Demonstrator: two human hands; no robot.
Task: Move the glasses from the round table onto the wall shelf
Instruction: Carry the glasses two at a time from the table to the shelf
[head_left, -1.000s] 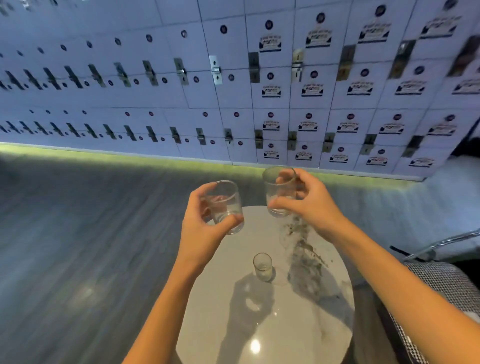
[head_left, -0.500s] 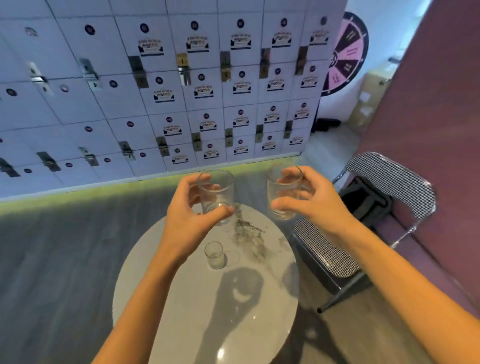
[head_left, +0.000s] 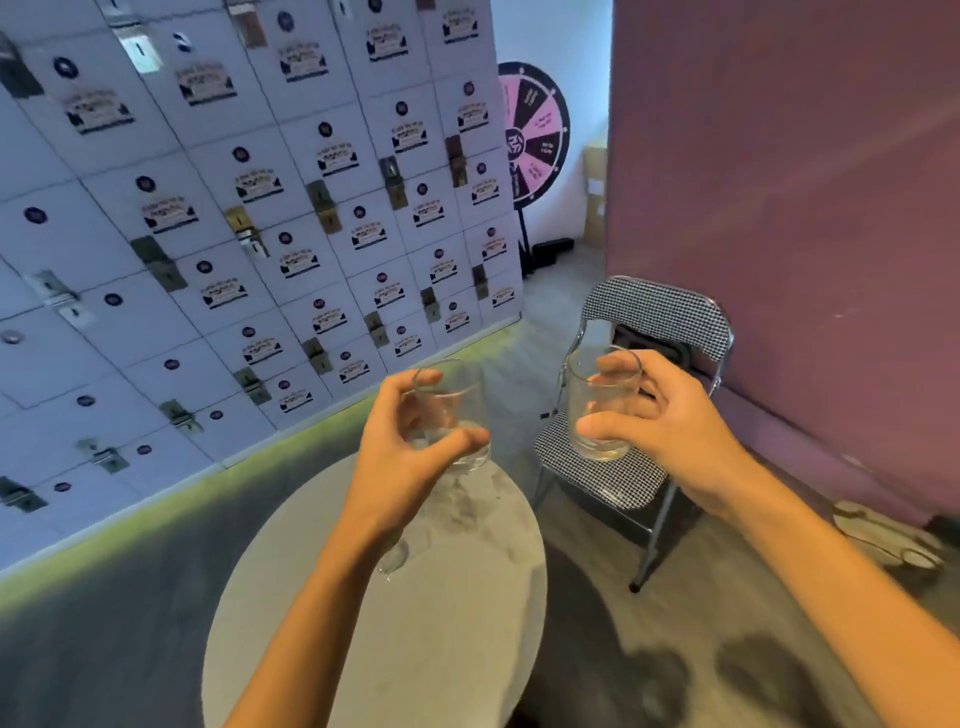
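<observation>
Two arms reach forward; left hand (head_left: 402, 457) grips one glass (head_left: 457, 415); right hand (head_left: 670, 426) grips another glass (head_left: 597, 410).

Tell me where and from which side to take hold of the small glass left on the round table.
Pinch the small glass round its side wall, thumb against fingers, coming from the right. The left forearm covers its left part, and the round table lies open on that side. The glass seems short and round, so a fingertip pinch should do.
</observation>
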